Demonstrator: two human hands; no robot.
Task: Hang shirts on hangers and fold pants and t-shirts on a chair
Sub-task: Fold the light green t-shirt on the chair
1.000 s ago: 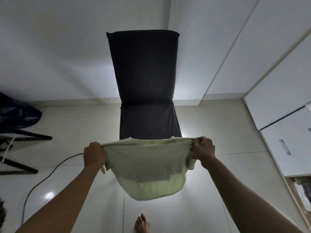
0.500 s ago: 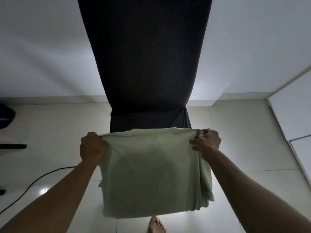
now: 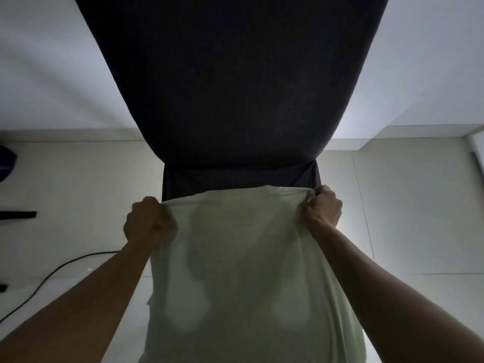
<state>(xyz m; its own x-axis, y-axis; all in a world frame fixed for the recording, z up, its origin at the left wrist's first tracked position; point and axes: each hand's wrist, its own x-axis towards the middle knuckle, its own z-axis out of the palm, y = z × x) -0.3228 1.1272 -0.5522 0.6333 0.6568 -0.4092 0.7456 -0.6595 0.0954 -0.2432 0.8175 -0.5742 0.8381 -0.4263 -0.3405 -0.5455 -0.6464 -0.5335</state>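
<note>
A pale green t-shirt [image 3: 243,263] hangs stretched between my two fists, its top edge level with the front of the chair seat. My left hand [image 3: 148,221] grips the upper left corner and my right hand [image 3: 323,208] grips the upper right corner. The cloth falls down past the bottom of the view and hides my feet. Straight ahead stands the dark fabric-covered chair [image 3: 230,82], its tall backrest filling the upper middle; only a narrow strip of its seat [image 3: 183,179] shows above the shirt.
Pale floor tiles [image 3: 78,184] spread to both sides under a white wall. A black cable [image 3: 60,271] curves across the floor at the left. Dark furniture parts [image 3: 15,214] sit at the left edge. A white cabinet corner [image 3: 474,150] is at the far right.
The view has closed in on the chair, whose backrest now fills the top. The shirt, earlier bunched and short, now hangs long and wide. Both hands keep their grip on the top corners.
</note>
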